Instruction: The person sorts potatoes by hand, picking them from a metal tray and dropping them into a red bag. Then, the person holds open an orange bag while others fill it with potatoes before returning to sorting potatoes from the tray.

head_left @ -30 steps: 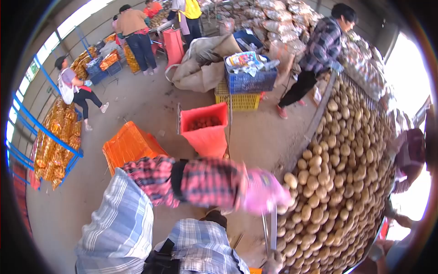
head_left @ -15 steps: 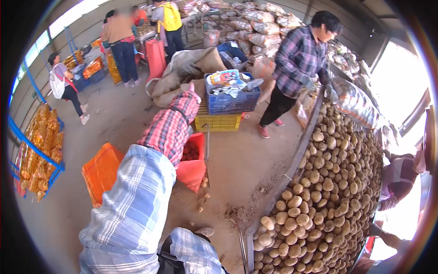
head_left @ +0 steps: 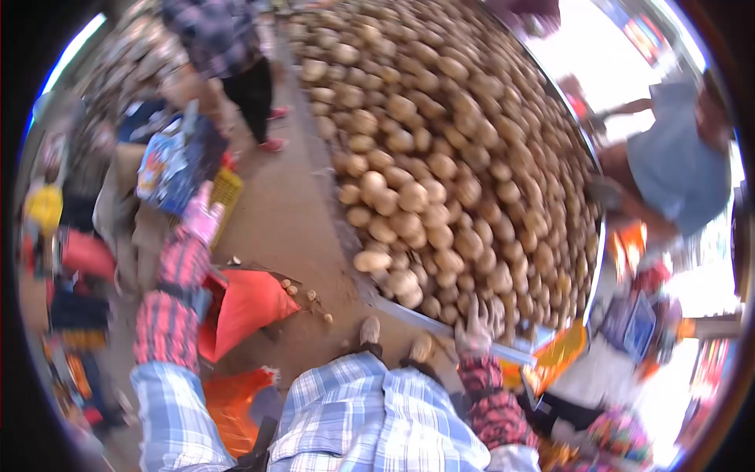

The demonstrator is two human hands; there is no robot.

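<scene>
My left hand (head_left: 203,214), in a pink glove, reaches out with its fingers stretched and nothing in it. In this view it overlaps the yellow crate (head_left: 226,193) under a blue crate (head_left: 182,175). My right hand (head_left: 476,329), in a pale glove, has its fingers spread at the near edge of the sorting table, by the heaped potatoes (head_left: 440,197). Below my left forearm a red bag (head_left: 248,308) stands on the floor. Blue plaid cloth (head_left: 370,409) covers my front.
Several loose potatoes (head_left: 312,296) lie on the floor beside the red bag. An orange bag (head_left: 240,405) is near my legs. A person in dark trousers (head_left: 250,98) stands by the table's far left. Another person in a blue shirt (head_left: 678,157) leans in from the right.
My view has swung to the right and down, so the potato heap is now ahead of me. My right hand has come into view at the table edge; my left arm stays stretched out.
</scene>
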